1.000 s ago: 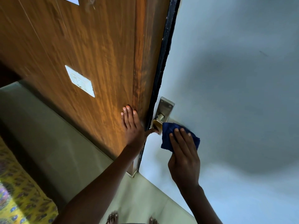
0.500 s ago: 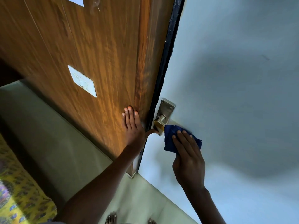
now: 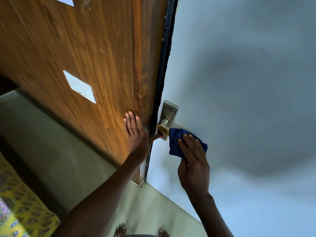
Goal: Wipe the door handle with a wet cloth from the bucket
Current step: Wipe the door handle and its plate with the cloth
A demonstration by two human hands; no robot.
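A brass door handle (image 3: 163,128) juts from a steel plate (image 3: 169,111) on the pale blue door (image 3: 239,100). A dark blue cloth (image 3: 176,142) covers the handle's outer part, and my right hand (image 3: 194,159) presses it there with the fingers spread over it. My left hand (image 3: 136,132) lies flat and open on the brown wooden door leaf (image 3: 85,57), its thumb reaching across the black edge strip (image 3: 164,65) to the handle. No bucket is in view.
A white switch plate (image 3: 79,86) sits on the wooden leaf. The pale floor (image 3: 153,207) lies below, with my bare toes (image 3: 120,230) at the bottom edge. Yellow patterned fabric (image 3: 20,211) fills the bottom left corner.
My right hand and the cloth have shifted slightly right and down along the handle. My left hand has kept its place on the wooden leaf.
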